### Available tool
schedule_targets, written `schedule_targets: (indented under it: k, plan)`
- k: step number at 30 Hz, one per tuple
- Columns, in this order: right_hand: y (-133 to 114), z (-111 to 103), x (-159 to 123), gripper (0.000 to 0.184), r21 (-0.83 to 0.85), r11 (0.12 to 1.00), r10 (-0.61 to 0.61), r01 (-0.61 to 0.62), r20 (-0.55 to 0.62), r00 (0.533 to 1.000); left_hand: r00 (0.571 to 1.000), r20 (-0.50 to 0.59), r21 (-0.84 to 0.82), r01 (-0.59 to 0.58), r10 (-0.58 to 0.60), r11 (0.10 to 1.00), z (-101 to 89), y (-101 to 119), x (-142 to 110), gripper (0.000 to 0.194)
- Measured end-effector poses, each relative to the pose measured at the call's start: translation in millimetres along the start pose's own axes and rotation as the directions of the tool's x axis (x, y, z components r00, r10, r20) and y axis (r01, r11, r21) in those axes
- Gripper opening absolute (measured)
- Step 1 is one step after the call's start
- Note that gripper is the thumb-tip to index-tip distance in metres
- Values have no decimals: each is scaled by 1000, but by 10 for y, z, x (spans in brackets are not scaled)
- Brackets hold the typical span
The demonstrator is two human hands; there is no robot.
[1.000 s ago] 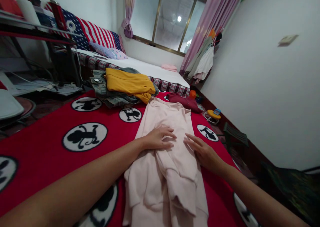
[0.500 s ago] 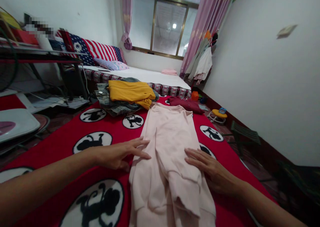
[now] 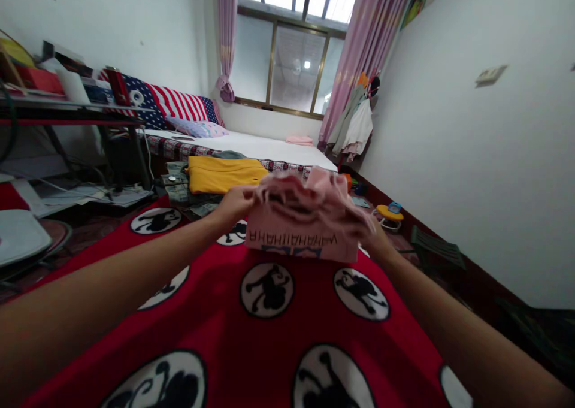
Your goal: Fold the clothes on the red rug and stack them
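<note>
A pale pink sweatshirt [image 3: 309, 249] is doubled over and lifted at its near end, with upside-down printed lettering facing me. My left hand [image 3: 240, 202] is closed on its left side, thumb and fingers on the bunched cloth. At the opposite side my right hand [image 3: 380, 240] grips the cloth, its fingers largely covered by the blurred folds. Beneath lies a red blanket [image 3: 224, 336] printed with black monkey figures in white circles. Beyond my left hand sits a folded yellow garment [image 3: 224, 174] on top of denim clothing [image 3: 177, 183].
A bed with a white sheet [image 3: 265, 147] stands at the back under the window. On the left is a cluttered desk [image 3: 67, 111] beside a chair [image 3: 22, 234]. A yellow stool [image 3: 390, 213] and a dark folding stool [image 3: 438, 249] stand along the right wall.
The sweatshirt lay flat with both my hands open on it. Now its near end is lifted and folded away from me, my hands are farther forward, and bare blanket shows in front.
</note>
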State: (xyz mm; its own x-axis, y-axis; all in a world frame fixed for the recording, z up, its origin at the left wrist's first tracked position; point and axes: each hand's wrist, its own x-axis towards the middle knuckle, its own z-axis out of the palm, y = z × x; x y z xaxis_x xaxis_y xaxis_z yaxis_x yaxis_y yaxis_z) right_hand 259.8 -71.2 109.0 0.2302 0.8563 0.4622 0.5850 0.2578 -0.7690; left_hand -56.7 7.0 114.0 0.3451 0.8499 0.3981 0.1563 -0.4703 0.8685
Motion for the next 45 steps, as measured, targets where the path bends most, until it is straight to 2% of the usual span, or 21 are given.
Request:
schedule_targets:
  k: [1,3,6,7,8,10,12,14,16,18,20,26,30,32,33,35,36,38,41,43,45]
  plan:
    - [1,67,220,39,-23,1000,19,-21,-54,998,987,-163,103,11,6,995,30,-10,227,37]
    - [64,253,494,54,-162,982,64,-93,-179,982,956,-287,327,37,62,944,158,-112,532,50]
    - [284,627,423,56,-335,938,52,-92,-128,990,984,-163,469,17,68,883,483,-468,549,55]
    - [373,752,314,50,-375,923,57,-84,-81,995,998,-63,540,9,30,842,600,-615,471,53]
    - [458,862,195,45,-476,876,75,-82,-33,997,999,-29,608,39,-27,793,707,-757,378,54]
    - [592,1013,-2,42,-627,775,114,-75,23,993,994,12,714,67,-108,697,859,-979,211,58]
    - [656,1067,-87,46,-706,702,136,-96,0,991,992,20,764,64,-124,642,917,-1080,123,60]
    - [663,1050,-80,53,-709,685,145,-167,-92,985,995,-10,779,68,-97,623,904,-1072,108,63]
    - [645,1008,-52,61,-680,686,169,-258,-195,966,987,-142,777,155,-71,610,859,-1009,113,66]
    - [630,972,-46,64,-665,671,195,-326,-267,944,949,-308,748,287,-71,599,815,-948,95,70]
    - [632,954,-55,60,-673,650,211,-352,-286,935,918,-384,710,360,-95,605,788,-919,61,67]
    - [483,786,94,37,-687,698,250,-202,-30,968,959,-256,622,257,-118,739,724,-816,118,38]
    - [147,417,-14,31,-582,804,101,-124,-72,992,976,-192,579,199,-105,791,435,-499,90,35]
    - [47,228,-263,26,-539,840,55,-63,-31,998,989,-58,556,145,-136,819,229,-348,-71,37]
    - [36,151,-409,24,-538,842,76,-39,46,996,984,50,558,115,-172,822,135,-294,-178,37]
    - [85,53,-668,21,-545,837,203,-42,238,950,931,257,603,56,-259,796,6,-240,-393,32]
    - [133,37,-750,20,-544,837,264,-66,294,919,904,313,637,28,-291,770,-20,-241,-478,29]
    - [237,67,-781,24,-490,859,315,-151,273,909,908,304,702,-8,-289,712,6,-288,-565,25]
    - [317,202,-575,49,-272,932,281,-241,118,952,980,120,743,17,-158,669,184,-391,-495,35]
    - [306,291,-431,57,-148,959,259,-242,108,960,992,49,726,46,-119,686,318,-415,-404,37]
    - [284,342,-401,50,-89,975,213,-204,110,971,991,46,692,56,-122,720,401,-393,-362,32]
